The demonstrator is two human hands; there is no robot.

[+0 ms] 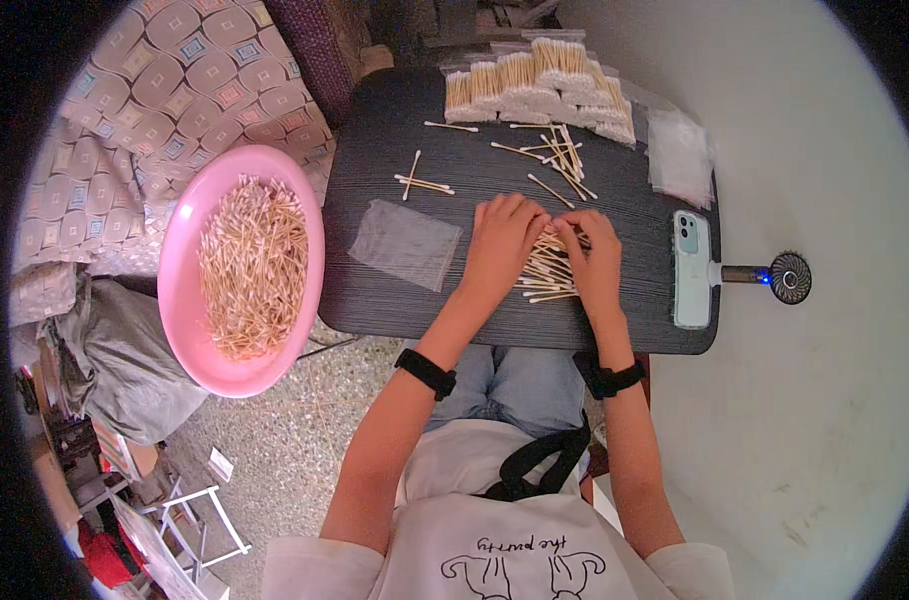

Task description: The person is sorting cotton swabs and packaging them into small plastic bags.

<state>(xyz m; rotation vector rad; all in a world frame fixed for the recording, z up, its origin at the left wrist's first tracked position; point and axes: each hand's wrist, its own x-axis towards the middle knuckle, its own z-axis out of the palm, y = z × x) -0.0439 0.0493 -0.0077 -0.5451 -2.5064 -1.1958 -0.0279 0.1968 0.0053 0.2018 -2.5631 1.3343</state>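
Note:
A loose row of cotton swabs (547, 276) with wooden sticks lies on the dark table between my two hands. My left hand (504, 243) rests along the left side of the row, its fingers bent onto the swabs' far end. From the right, my right hand (596, 262) closes its thumb and fingers on the same swabs; the fingertips partly hide them. Just beyond my hands lies a single swab (551, 191), with a scattered group of swabs (564, 160) farther off. A flat clear plastic bag (406, 245) lies left of my left hand.
A pink basin (178, 285) heaped with swabs stands left of the black table (374, 110). Filled swab bags (534, 85) are stacked at the far edge, beside flat clear bags (679, 155). A phone (690, 275) and small fan (789, 277) are at right, near the wall.

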